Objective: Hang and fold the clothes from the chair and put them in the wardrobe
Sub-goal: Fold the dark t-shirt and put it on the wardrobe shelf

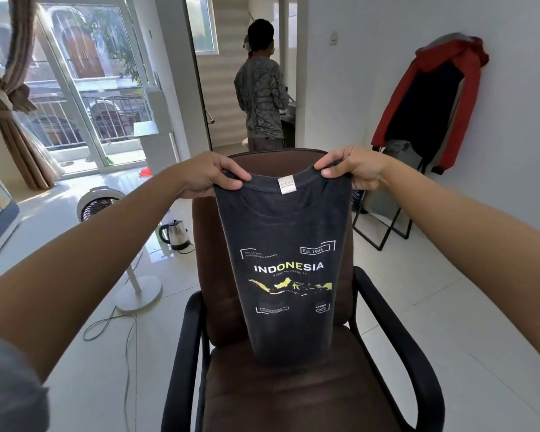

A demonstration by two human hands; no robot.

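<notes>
A dark grey T-shirt (286, 232) with a white "INDONESIA" print and a yellow map hangs in the air, its sides folded in behind. My left hand (211, 174) pinches the left end of its collar and my right hand (351, 168) pinches the right end. A white label shows at the neck. The shirt's lower edge touches the seat of a brown office chair (293, 397) with black armrests, which stands right in front of me. No wardrobe is in view.
A red and dark jacket (430, 101) hangs on a rack by the right wall. A white standing fan (131, 260), its cable and a steel kettle (176, 235) are on the floor at left. A person (261, 88) stands in the doorway behind the chair.
</notes>
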